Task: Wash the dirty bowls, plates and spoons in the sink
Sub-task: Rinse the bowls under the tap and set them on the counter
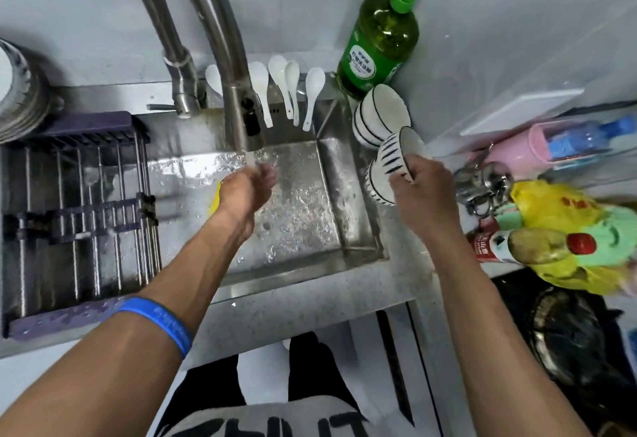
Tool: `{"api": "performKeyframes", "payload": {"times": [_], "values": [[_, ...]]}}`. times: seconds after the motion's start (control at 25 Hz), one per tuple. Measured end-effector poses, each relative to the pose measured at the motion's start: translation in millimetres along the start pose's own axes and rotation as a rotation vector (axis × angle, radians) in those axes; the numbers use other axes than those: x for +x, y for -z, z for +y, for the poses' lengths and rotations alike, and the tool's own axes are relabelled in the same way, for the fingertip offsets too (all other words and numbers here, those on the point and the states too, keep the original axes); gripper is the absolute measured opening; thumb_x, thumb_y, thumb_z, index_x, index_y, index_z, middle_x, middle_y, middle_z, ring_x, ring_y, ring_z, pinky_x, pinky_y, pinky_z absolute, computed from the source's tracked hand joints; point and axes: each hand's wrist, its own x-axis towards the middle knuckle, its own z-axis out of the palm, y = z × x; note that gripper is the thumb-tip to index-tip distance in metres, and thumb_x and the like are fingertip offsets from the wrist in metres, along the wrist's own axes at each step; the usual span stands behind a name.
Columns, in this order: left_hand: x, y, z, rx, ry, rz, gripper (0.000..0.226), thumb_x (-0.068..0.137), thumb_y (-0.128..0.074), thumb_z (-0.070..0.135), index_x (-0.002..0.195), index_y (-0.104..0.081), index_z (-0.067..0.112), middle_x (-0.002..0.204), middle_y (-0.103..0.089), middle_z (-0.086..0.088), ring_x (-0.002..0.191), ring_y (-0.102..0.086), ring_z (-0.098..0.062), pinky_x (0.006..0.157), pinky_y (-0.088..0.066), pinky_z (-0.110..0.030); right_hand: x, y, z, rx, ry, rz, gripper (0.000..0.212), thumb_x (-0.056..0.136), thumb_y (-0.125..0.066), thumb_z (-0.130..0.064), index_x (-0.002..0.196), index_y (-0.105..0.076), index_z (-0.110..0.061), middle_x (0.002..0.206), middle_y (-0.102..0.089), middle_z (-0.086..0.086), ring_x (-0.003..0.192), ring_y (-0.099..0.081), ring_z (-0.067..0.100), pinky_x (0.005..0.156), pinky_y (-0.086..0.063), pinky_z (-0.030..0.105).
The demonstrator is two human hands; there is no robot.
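Observation:
Water runs from the steel faucet [238, 99] onto my left hand [246, 188], held in the stream over the wet sink [331, 202]; a yellow sponge [215, 197] shows just left of that hand, and whether the hand holds it is hidden. My right hand [422, 188] grips a white bowl with black stripes [396, 150] by its rim, tilted above another striped bowl [377, 185] on the sink's right edge. Behind them stands a stack of white bowls [379, 112]. Several white spoons [293, 88] lean at the back of the sink.
A green dish soap bottle [379, 40] stands at the back right corner. A dark drying rack [79, 202] covers the left of the sink, with stacked plates [17, 92] beyond it. Bags, bottles and metal ware [551, 223] crowd the right counter.

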Motion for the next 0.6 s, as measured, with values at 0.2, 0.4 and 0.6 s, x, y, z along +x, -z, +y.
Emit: {"api": "performKeyframes", "payload": {"times": [0.2, 0.4, 0.6], "values": [[0, 4, 2, -0.007, 0.0, 0.048, 0.027, 0.1, -0.044, 0.012, 0.095, -0.07, 0.011, 0.1, -0.073, -0.01, 0.095, -0.067, -0.023, 0.092, -0.052, -0.03, 41, -31, 33, -0.475, 0.01, -0.12, 0.023, 0.087, -0.043, -0.001, 0.104, -0.058, -0.002, 0.105, -0.063, 0.024, 0.097, -0.058, 0.04, 0.07, -0.033, 0.032], [4, 20, 16, -0.006, -0.005, 0.034, 0.029, 0.103, -0.044, 0.019, 0.097, -0.071, 0.012, 0.098, -0.074, -0.007, 0.092, -0.065, -0.019, 0.084, -0.05, -0.031, 51, -38, 51, -0.495, -0.05, -0.135, 0.03, 0.091, -0.043, -0.011, 0.115, -0.06, -0.009, 0.112, -0.065, 0.022, 0.101, -0.059, 0.04, 0.078, -0.043, 0.037], [14, 31, 27, -0.039, 0.022, 0.014, 0.027, 0.104, -0.043, 0.013, 0.1, -0.069, 0.011, 0.087, -0.071, -0.006, 0.076, -0.061, -0.016, 0.075, -0.05, -0.029, 1, -54, -3, -0.245, 0.201, 0.337, 0.023, 0.092, -0.057, -0.008, 0.113, -0.067, -0.011, 0.1, -0.07, 0.012, 0.092, -0.06, 0.034, 0.08, -0.047, 0.041]]}}
